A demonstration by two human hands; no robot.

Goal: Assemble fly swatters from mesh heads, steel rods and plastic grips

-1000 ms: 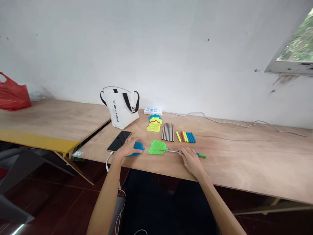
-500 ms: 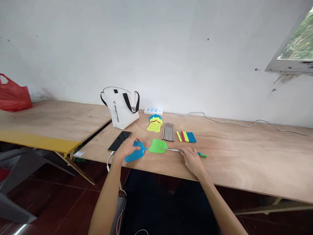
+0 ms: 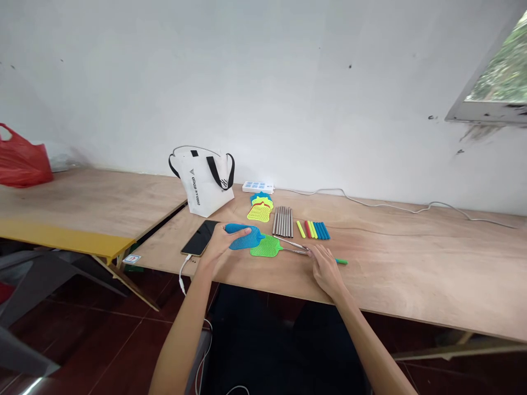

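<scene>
My left hand [image 3: 220, 241] pinches a blue fly swatter head [image 3: 245, 237] by its mesh, thumb on top, with its neck pointing right. The blue head partly covers a green fly swatter head [image 3: 267, 247] on the table, whose metal rod runs right under my right hand to a green grip [image 3: 341, 261]. My right hand [image 3: 323, 263] is closed around a second metal rod [image 3: 290, 241], its free tip slanting up-left close to the blue head's neck. A gap shows between tip and neck. My right fingers mostly hide this rod's far end.
Behind lie yellow and blue swatter heads [image 3: 259, 211], a row of metal rods [image 3: 283, 222] and coloured grips [image 3: 317, 230]. A phone [image 3: 198, 238] with a white cable is left, a white bag [image 3: 208, 184] behind it. A power strip [image 3: 258, 187] lies by the wall.
My left hand has lifted the blue swatter head and moved it right, over the green one. The rod in my right hand has tilted, its tip now raised off the green head.
</scene>
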